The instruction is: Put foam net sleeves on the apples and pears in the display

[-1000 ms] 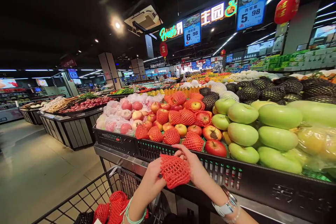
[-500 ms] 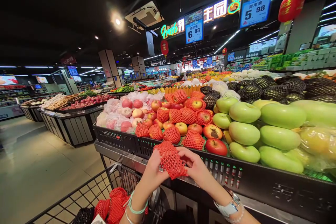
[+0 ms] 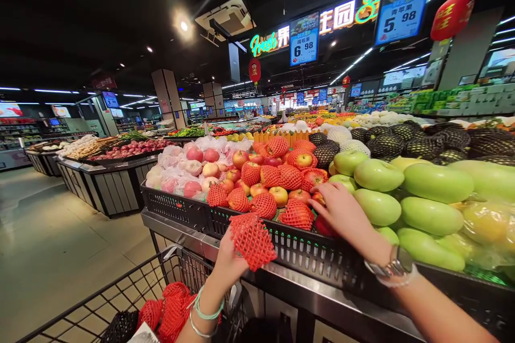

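Observation:
My left hand (image 3: 230, 258) is closed around a red foam net sleeve (image 3: 252, 240), above the front edge of the fruit stand. Whether anything is inside that sleeve I cannot tell. At the display, my right hand (image 3: 341, 211) has its fingers curled over a red-yellow apple (image 3: 318, 197), mostly hidden beneath them. Another red apple (image 3: 324, 226) shows partly below the palm. Several apples in red netting (image 3: 296, 214) lie just left of the right hand, and large green apples (image 3: 378, 173) are piled to its right.
A black slatted rail (image 3: 298, 246) edges the stand. At lower left, a wire shopping cart (image 3: 108, 295) holds red netted items (image 3: 173, 311) and a black netted item (image 3: 123, 327). Bagged pink fruit (image 3: 193, 166) lies left of the apples. Another produce stand (image 3: 100, 187) stands across the aisle.
My right hand has left the red net sleeve and moved up and right onto an apple in the display. The left hand keeps the sleeve, slightly further left.

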Available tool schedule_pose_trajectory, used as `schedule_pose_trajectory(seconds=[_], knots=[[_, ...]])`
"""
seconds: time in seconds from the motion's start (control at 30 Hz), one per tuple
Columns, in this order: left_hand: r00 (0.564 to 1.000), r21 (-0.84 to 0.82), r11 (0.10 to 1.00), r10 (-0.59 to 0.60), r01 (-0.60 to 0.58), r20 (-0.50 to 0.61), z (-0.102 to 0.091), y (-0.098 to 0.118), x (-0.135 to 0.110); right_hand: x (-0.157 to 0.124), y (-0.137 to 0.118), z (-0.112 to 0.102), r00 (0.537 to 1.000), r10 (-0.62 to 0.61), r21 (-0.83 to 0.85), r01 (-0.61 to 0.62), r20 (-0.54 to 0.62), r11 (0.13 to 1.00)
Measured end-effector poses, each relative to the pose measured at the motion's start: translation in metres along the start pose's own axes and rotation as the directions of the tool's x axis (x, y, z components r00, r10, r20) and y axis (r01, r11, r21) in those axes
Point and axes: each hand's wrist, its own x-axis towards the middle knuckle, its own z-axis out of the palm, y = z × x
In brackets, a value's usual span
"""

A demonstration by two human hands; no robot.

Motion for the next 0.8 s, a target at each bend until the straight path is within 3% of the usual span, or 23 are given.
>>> schedule_pose_trajectory(seconds=[0.1,0.2,0.43,0.8], knots=[[0.999,-0.009,1.0,-0.008,0.008,0.036,0.002,-0.001,0.0,0.015,0.019,0.0,0.993,-0.03,-0.405,0.075,0.117,0.911],[0.994,0.034,0.999,0.021,-0.024,0.106,0.004,-0.001,0.002,0.021,0.025,0.005,0.983,-0.025,-0.535,0.12,0.181,0.837],[0.992,0.077,0.997,-0.002,-0.007,0.123,-0.001,-0.003,0.004,0.034,0.032,0.01,0.928,0.105,-0.514,0.101,0.357,0.852],[0.994,0.061,0.998,-0.021,0.015,0.108,-0.007,-0.009,0.006,0.035,0.033,0.008,0.911,0.103,-0.486,0.115,0.4,0.866]])
